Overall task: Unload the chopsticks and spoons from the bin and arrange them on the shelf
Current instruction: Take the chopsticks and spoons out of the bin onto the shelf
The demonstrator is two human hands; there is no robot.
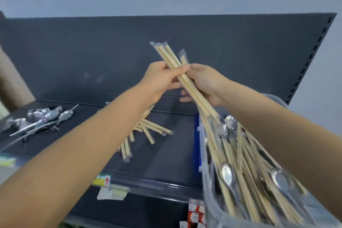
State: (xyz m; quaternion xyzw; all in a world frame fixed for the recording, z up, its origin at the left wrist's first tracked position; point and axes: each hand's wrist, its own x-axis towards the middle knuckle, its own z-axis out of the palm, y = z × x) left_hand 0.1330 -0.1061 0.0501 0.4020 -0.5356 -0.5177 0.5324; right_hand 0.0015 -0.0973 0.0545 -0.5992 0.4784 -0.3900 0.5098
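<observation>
My left hand (pixel 161 79) and my right hand (pixel 204 83) both grip one bundle of wrapped wooden chopsticks (pixel 171 57), held tilted above the dark shelf (pixel 175 146). The bundle's lower ends reach down toward the clear plastic bin (pixel 209 201) at the lower right. That bin holds several more wrapped chopsticks (pixel 246 172) and metal spoons (pixel 228 174). On the shelf, a loose pile of wrapped chopsticks (pixel 148 129) lies in the middle, partly hidden by my left forearm. A heap of metal spoons (pixel 40 120) lies at the shelf's left end.
The shelf's dark back panel (pixel 111 52) rises behind the piles, with a slotted upright (pixel 311 57) at the right. Price labels (pixel 103 180) sit on the shelf's front rail. Red and white boxes (pixel 196 214) show on a lower level. A brown cardboard surface (pixel 11 83) stands at the far left.
</observation>
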